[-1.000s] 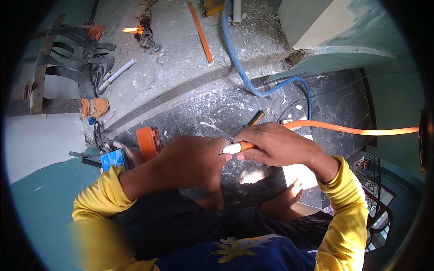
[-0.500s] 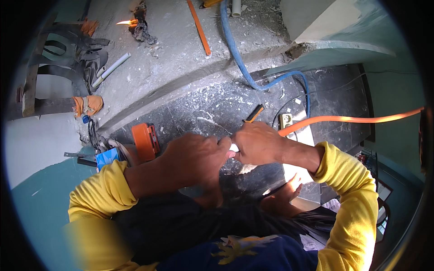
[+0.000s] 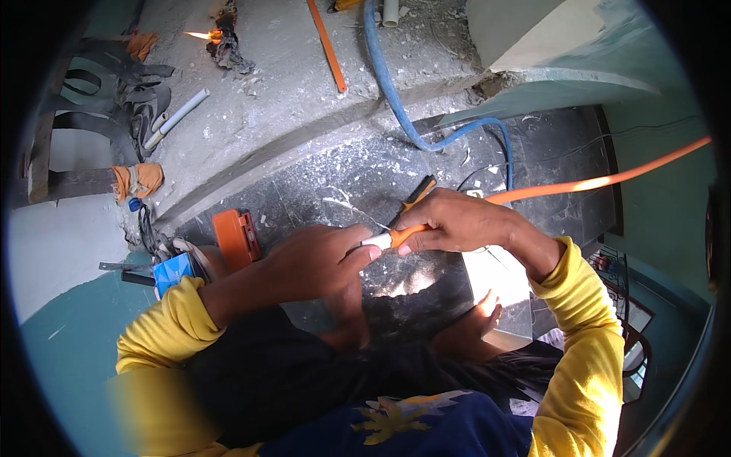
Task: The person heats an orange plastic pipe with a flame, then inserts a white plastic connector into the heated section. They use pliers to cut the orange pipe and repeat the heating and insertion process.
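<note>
In front of my torso, my left hand (image 3: 324,255) is closed on a short white tube-like piece (image 3: 378,241). My right hand (image 3: 461,221) grips an orange hose (image 3: 563,190) close to its end. The hose end (image 3: 410,235) pokes out between thumb and fingers and meets the white piece; whether one sits inside the other I cannot tell. Beyond the right hand runs the rest of the hose, off to the right. Just past my right knuckles lies a black and orange cutter knife (image 3: 417,196) on the dark floor.
A flame (image 3: 204,36) burns by charred scraps on the dusty concrete ledge (image 3: 282,99). Nearby are white pipes (image 3: 179,118), an orange strip (image 3: 327,47) and a blue hose (image 3: 388,87). An orange case (image 3: 232,238) and blue box (image 3: 173,273) stand left; a socket block (image 3: 474,193) lies right.
My hands have moved apart, the right one shifting up and to the right. The orange hose end and more of the white piece now show between them. The hose has risen at the right.
</note>
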### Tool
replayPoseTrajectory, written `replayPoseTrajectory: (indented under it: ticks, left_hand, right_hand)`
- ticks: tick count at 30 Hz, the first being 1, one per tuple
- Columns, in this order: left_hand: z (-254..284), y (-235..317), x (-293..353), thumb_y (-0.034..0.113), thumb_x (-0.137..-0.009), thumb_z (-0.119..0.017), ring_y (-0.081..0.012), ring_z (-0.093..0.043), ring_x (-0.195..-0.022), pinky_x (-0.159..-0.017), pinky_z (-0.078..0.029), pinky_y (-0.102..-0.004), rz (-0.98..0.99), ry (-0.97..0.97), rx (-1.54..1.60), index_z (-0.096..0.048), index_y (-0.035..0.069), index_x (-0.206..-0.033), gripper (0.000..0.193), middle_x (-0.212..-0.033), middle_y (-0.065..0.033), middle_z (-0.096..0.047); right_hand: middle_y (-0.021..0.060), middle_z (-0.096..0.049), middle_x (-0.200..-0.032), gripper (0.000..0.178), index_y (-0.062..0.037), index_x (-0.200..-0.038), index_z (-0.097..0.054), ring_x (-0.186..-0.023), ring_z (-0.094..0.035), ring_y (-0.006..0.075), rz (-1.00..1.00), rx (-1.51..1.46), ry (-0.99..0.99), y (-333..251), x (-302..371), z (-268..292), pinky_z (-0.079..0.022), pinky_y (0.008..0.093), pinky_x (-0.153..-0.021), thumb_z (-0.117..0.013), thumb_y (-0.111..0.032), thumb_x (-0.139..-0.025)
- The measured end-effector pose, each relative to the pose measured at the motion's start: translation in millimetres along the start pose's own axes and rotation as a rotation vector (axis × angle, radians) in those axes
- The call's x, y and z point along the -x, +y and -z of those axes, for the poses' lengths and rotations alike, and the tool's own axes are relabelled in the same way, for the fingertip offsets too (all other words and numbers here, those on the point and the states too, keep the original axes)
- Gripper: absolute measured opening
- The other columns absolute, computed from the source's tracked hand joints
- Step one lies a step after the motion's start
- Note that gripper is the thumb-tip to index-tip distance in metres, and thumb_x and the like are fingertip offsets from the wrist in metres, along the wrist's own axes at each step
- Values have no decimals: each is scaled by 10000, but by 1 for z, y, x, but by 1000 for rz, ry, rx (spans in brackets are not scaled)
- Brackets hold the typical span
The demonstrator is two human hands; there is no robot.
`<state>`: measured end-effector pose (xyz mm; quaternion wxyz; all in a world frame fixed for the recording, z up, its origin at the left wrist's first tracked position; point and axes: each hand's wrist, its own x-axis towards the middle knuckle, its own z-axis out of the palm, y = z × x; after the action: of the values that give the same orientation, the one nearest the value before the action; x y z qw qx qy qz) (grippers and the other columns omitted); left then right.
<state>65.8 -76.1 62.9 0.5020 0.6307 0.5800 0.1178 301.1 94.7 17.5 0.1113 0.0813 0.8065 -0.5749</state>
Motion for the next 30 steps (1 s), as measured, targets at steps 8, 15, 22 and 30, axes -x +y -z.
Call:
replayPoseTrajectory:
  ticks: [8,15,22,30]
  left_hand:
    - [-1,13,10,341,-1056,-667,-362,-705,-762,-688,-555,-475,-98,94,-338,-676,69,-1120,279,-800,-142,-652]
    - [-22,19,5,312,-938,-688,-142,-617,-699,-520,-468,-316,-422,282,-941,-654,110,-982,209,-778,0,-555]
    - [-25,16,14,293,-1046,-606,-230,-725,-718,-550,-518,-347,-209,285,-770,-610,43,-977,259,-738,-96,-636]
    - [1,5,-2,246,-1142,-530,-327,-747,-857,-793,-574,-464,-28,-236,29,-568,-42,-1292,326,-943,-164,-721]
  right_hand:
    - [201,-750,-864,357,-14,-1101,-767,-801,-728,390,-49,126,-62,-22,-3,-1,-527,462,-724,-814,-345,-975]
    - [60,-758,-941,355,-46,-1299,-693,-726,-651,106,-262,-451,-581,3,-30,-13,-523,316,-649,-795,-112,-965]
    - [269,-765,-991,568,-5,-1460,-573,-994,-750,439,-219,322,-49,-38,-40,-44,-577,525,-853,-758,-236,-975]
    - [247,-734,-825,583,-10,-1401,-539,-891,-746,477,-103,409,-21,-39,-26,-27,-555,584,-776,-793,-165,-899]
